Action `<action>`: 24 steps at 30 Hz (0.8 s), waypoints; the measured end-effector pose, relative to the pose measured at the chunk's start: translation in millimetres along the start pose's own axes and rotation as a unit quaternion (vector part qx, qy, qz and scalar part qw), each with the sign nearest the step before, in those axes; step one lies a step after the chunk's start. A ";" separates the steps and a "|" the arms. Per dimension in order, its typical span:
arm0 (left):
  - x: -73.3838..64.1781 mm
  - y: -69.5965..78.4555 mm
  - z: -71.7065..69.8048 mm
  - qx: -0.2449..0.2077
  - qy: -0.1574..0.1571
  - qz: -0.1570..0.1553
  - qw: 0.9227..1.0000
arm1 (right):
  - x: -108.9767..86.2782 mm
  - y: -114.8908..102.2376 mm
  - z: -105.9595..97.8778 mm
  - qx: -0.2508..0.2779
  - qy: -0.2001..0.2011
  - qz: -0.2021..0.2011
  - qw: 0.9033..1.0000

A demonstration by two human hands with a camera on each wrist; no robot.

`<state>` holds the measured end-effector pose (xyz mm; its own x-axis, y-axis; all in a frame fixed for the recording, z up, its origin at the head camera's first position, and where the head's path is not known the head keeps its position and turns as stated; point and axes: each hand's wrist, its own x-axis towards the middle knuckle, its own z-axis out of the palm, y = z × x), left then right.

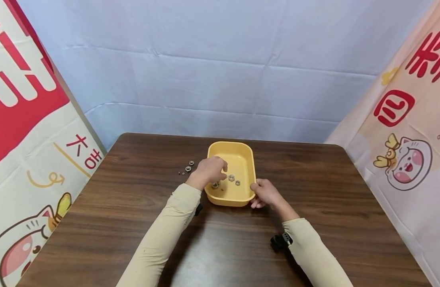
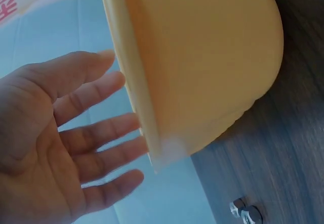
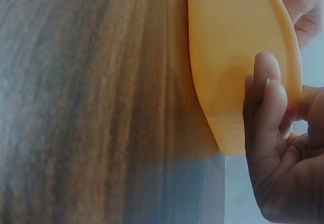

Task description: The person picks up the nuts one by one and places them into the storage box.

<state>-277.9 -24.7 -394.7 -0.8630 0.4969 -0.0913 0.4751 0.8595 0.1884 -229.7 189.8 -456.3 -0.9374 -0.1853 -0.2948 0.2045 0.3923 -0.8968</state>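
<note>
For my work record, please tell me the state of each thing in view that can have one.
Yellow rectangular plastic tray: upright, no lid on it.
Silver hexagonal metal nuts in the tray: loose on its floor.
Silver hexagonal metal nuts on the brown wood-grain table: loose, left of the tray.
Bare left hand: over the tray, fingers apart, holding nothing visible.
Bare right hand: gripping the tray's right rim.

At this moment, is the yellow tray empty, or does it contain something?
Not empty: metal nuts lie inside the yellow tray, which the right hand holds.

Smooth plastic tray (image 1: 235, 195), metal nuts (image 1: 231, 179)
</note>
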 end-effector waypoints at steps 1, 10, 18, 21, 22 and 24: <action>-0.6 -0.8 -0.4 0.005 0.002 -0.005 1.000 | 0.0 -0.2 -0.1 0.000 -0.001 -0.001 1.000; -10.2 -9.1 -7.8 0.021 0.010 -0.031 0.999 | -2.5 -1.4 0.4 0.001 -0.003 -0.001 1.000; -17.9 -30.8 -10.9 -0.010 0.025 -0.038 0.999 | -3.5 -1.8 0.9 -0.001 0.000 -0.001 1.000; -20.3 -39.3 -11.7 -0.021 0.030 -0.043 0.998 | -4.2 -2.2 1.0 -0.004 -0.001 -0.001 1.000; -21.2 -41.8 -12.0 -0.025 0.033 -0.045 0.998 | -4.4 -2.3 1.1 -0.005 -0.001 -0.001 1.000; -23.5 -46.4 -12.5 -0.038 0.038 -0.045 0.998 | -4.7 -2.4 1.1 -0.006 0.000 0.000 1.000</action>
<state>-281.8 -77.7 -389.1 -0.9135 0.4050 -0.0380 0.3829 0.8876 0.2561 -225.5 188.7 -453.1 -0.9375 -0.1851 -0.2947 0.2010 0.4033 -0.8927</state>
